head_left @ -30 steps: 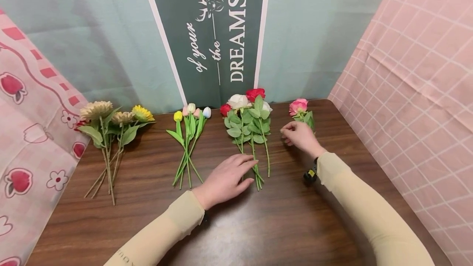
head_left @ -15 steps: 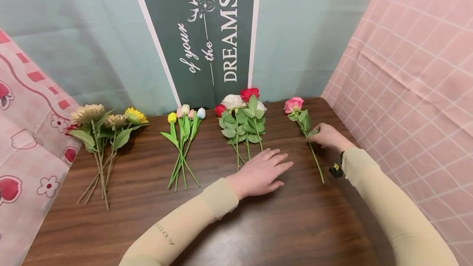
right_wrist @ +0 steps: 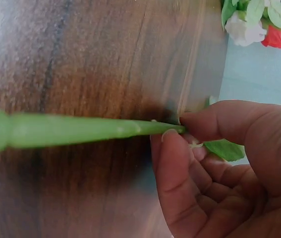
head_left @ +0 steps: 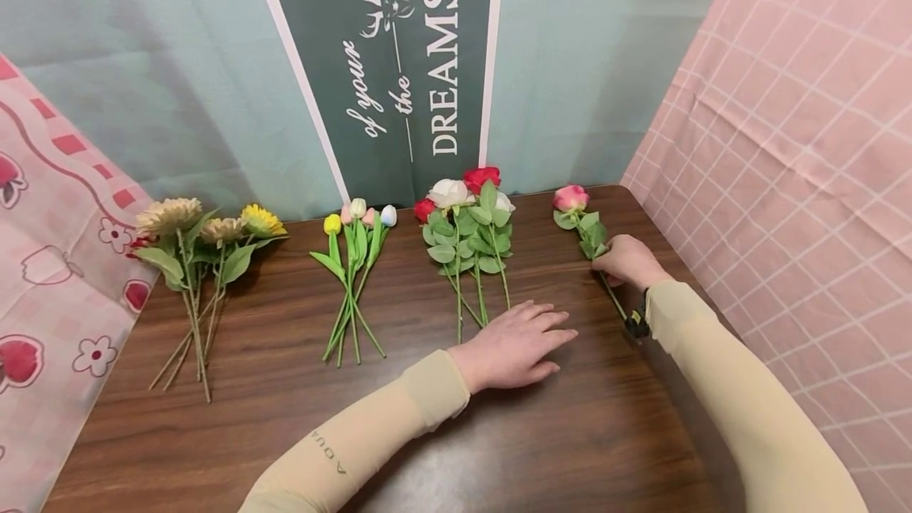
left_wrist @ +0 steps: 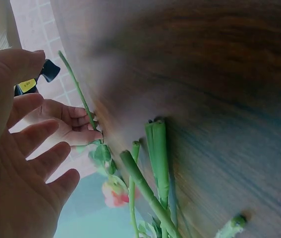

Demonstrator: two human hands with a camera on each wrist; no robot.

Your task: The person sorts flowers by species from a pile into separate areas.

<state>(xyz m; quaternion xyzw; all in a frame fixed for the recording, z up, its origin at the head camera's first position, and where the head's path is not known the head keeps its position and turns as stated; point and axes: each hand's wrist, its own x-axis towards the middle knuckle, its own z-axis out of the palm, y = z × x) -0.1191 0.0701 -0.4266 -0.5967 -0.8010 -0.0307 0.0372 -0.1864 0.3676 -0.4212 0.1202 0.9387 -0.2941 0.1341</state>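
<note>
- Right hand (head_left: 627,261): fingers curled, thumb and fingertips pinching the stem of the pink rose (head_left: 571,198) just below its leaves. The right wrist view confirms the pinch, with the green stem (right_wrist: 81,130) running out of the closed fingers (right_wrist: 180,163) across the wood.
- Pink rose: lies on the table (head_left: 427,434) near the far right corner, bloom toward the backdrop, stem running back toward the person under the right hand. It lies alone, apart from the other flowers.
- Left hand (head_left: 516,345): flat on the table, palm down, fingers straight and slightly spread, holding nothing. The fingertips point right, toward the pink rose stem, without touching it.
- Rose bunch (head_left: 466,236): white and red blooms with broad green leaves, lying just beyond the left hand. The stem ends (left_wrist: 155,158) sit close to the left hand; contact cannot be confirmed.
- Tulip bunch (head_left: 354,260): yellow, pink, white and pale blue heads, lying left of the rose bunch, stems crossing near their lower ends.
- Sunflower bunch (head_left: 199,252): lying at the far left of the table, well apart from both hands.
- Backdrop: a dark green banner (head_left: 399,62) with white lettering hangs behind the table; pink checked cloth (head_left: 784,141) hangs at the right side, pink patterned cloth (head_left: 50,260) at the left.
</note>
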